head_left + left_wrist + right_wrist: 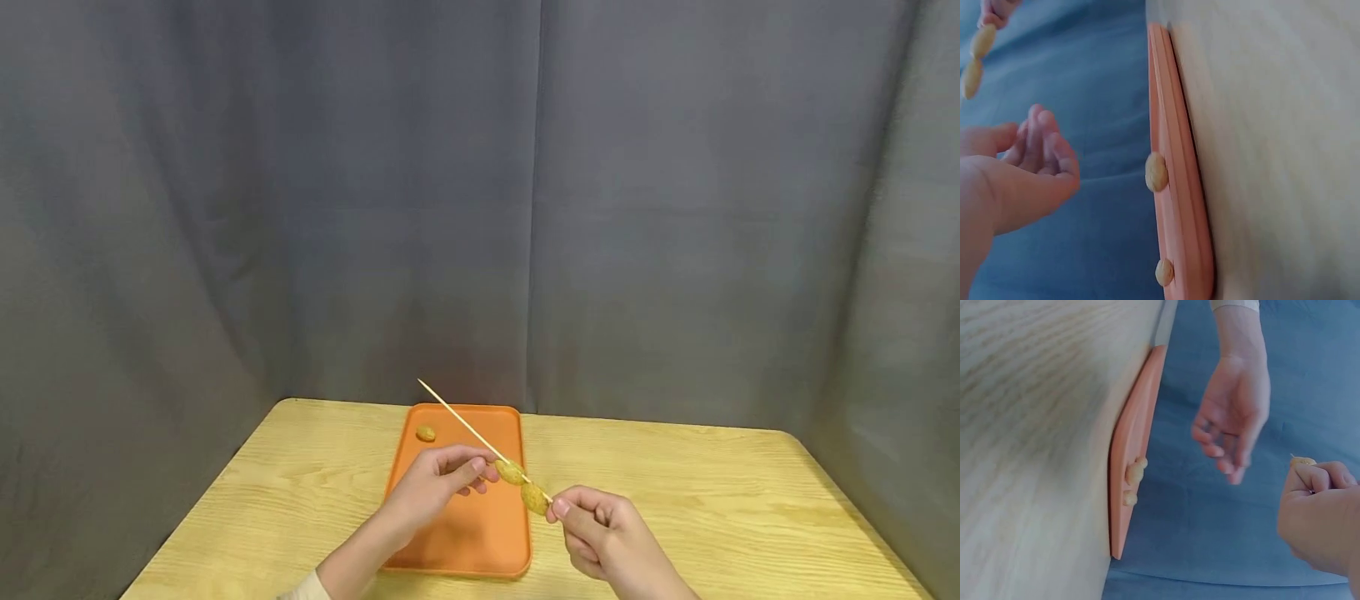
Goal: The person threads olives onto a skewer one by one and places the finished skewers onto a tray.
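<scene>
My right hand [618, 542] pinches the blunt lower end of a thin bamboo skewer [461, 418] in the air. Two small yellow-brown potatoes [534, 499], or potato-like pieces, are threaded on it near those fingers, one against the other. The bare pointed part slants up and to the left. My left hand [435, 483] hovers near the upper piece, fingers loosely bent; the left wrist view shows the hand apart from the skewer, holding nothing. Below is an orange tray [491, 546] with loose pieces, one at its far left [425, 434], another piece [1156, 172] in the left wrist view.
The tray lies on a light wooden table [675, 475]. Grey curtains [405, 208] hang behind the table and at both sides. My left hand blocks part of the tray in the head view.
</scene>
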`<state>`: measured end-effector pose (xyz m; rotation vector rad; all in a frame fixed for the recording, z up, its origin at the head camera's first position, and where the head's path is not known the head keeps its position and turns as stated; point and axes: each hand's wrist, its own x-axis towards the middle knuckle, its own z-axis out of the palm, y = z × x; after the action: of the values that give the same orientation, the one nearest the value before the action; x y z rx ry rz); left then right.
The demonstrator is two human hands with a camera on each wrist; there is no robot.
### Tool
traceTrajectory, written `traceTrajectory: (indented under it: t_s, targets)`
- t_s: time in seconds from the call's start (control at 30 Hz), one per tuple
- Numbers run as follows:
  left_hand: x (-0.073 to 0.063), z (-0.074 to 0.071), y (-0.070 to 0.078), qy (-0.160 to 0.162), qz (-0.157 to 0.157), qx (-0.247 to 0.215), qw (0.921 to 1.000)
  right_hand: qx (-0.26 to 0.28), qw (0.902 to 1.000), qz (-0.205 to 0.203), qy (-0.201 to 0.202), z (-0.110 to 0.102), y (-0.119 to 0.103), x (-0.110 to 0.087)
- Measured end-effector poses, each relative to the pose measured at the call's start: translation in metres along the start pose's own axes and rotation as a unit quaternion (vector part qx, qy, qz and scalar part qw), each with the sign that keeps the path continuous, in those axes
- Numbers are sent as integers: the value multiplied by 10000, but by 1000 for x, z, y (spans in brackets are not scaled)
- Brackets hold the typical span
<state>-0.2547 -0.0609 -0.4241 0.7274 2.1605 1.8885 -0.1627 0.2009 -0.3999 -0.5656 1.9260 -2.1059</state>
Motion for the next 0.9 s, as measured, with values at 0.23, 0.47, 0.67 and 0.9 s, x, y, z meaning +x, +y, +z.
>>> traceTrajectory:
  t_s: [0.23,0.47,0.67,0.9]
  targets:
    - [21,-24,-13,-215,-21,790,9966,-21,10000,-66,-36,3,-3,3]
    - [57,-36,-24,-230,439,2912,9554,-186,9996,-191,115,1,-10,4]
    - [67,-34,-39,-487,480,3741,9249,-199,9991,-25,382,2,-15,4]
    - [62,-30,-43,-615,418,3884,9185,-133,9987,-85,478,2,-8,6]
